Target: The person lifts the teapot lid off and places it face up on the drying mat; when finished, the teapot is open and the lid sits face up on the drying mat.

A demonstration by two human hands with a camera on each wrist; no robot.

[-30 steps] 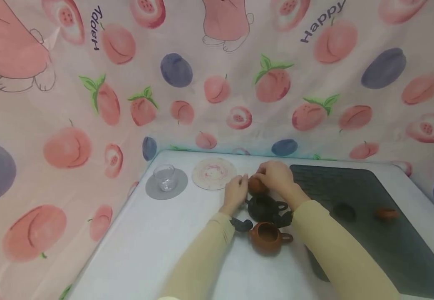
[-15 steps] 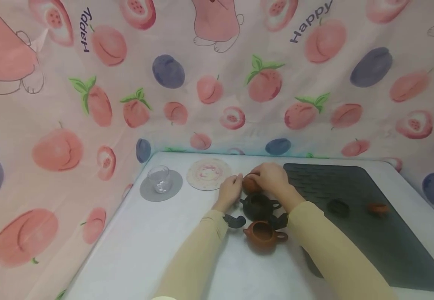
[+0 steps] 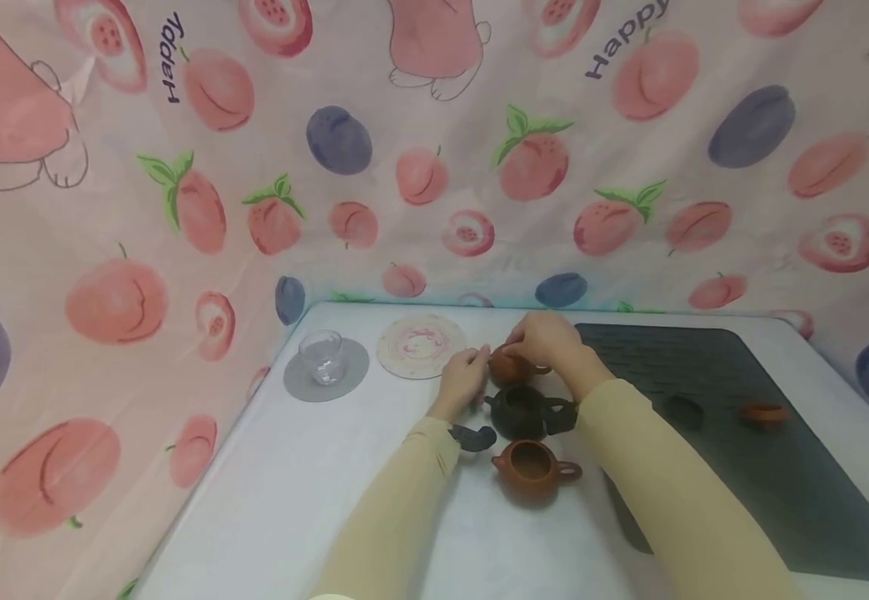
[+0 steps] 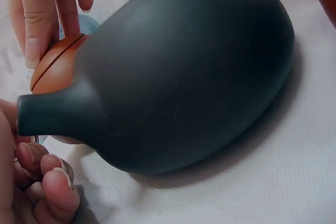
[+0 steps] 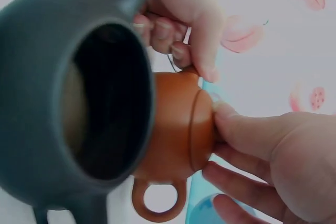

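Note:
A small reddish-brown clay teapot (image 3: 507, 369) with its lid on stands farthest back in a row of teapots. My left hand (image 3: 461, 379) is at its spout; in the right wrist view the thumb and curled fingers pinch the spout (image 5: 190, 72). From above, my right hand (image 3: 550, 346) pinches the lid (image 5: 202, 129) at its top, the knob hidden by thumb and fingers. Just in front sits a lidless black teapot (image 3: 518, 412), its dark opening facing the right wrist camera. Nearest me is another lidless reddish-brown teapot (image 3: 530, 472), spout to the left, handle to the right.
On the right lies a dark mat (image 3: 741, 492) bearing a black lid (image 3: 683, 412) and a reddish-brown lid (image 3: 764, 413). At the back left, a clear glass cup (image 3: 323, 358) stands on a grey round coaster (image 3: 301, 385). Beside it is a patterned round mat (image 3: 421, 346).
The far teapot's handle, hidden earlier, now shows below my right hand. Both hands stay at that teapot; the view has shifted slightly. The front teapots keep their places.

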